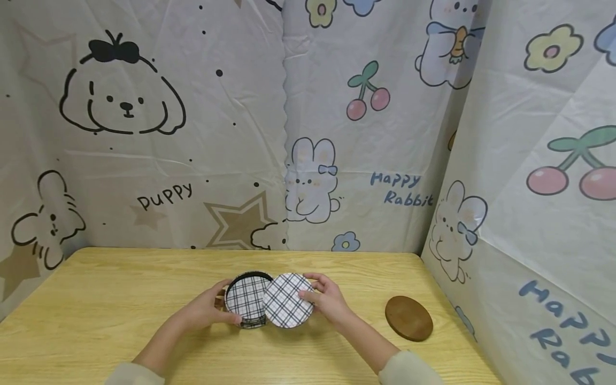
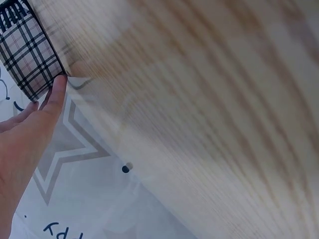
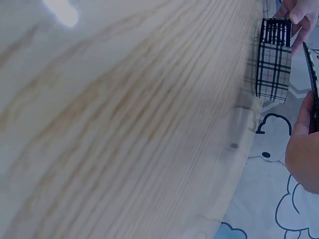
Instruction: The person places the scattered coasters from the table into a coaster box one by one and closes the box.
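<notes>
My left hand point(image 1: 204, 310) grips a round plaid coaster holder point(image 1: 246, 299) by its left side, thumb at the front and fingers behind. In the right wrist view the holder point(image 3: 274, 72) stands on edge on the table, dark slots showing at its end. A flat round plaid coaster point(image 1: 287, 303) is pinched in my right hand point(image 1: 333, 303), thumb on its face and fingers behind the rim. This coaster overlaps the holder's right side in the head view; seen from the right wrist, a gap separates the two. The left wrist view catches only part of the holder point(image 2: 32, 57).
A round brown wooden disc point(image 1: 409, 318) lies on the table to the right of my right hand. Pale wood grain covers the tabletop point(image 1: 120, 289). Printed cloth point(image 1: 231, 133) hangs behind the table and along its right side.
</notes>
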{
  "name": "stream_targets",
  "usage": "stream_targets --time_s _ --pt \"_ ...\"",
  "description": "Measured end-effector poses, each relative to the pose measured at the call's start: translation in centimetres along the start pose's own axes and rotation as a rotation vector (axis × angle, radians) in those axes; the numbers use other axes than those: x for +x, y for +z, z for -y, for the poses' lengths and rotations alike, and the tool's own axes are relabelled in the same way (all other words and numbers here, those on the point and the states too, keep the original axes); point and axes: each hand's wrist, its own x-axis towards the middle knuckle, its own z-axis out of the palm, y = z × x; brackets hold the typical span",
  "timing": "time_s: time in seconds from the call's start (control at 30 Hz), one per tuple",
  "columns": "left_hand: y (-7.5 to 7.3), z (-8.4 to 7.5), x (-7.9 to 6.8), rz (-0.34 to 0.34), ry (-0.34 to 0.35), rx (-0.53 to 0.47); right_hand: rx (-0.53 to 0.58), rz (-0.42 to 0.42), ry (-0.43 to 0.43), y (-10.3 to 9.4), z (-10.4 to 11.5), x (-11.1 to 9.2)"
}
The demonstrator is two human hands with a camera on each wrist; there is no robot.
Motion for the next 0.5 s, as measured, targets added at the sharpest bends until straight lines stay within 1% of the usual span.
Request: stream_targets --time_s 0.23,0.5 --pt "0.0 0.3 0.1 0.006 0.006 -0.012 -0.001 -0.025 -0.003 0.8 0.2 0.3" --pt "0.0 0.5 0.2 0.015 0.014 -0.044 0.009 -0.044 -0.005 1.7 -0.1 1.3"
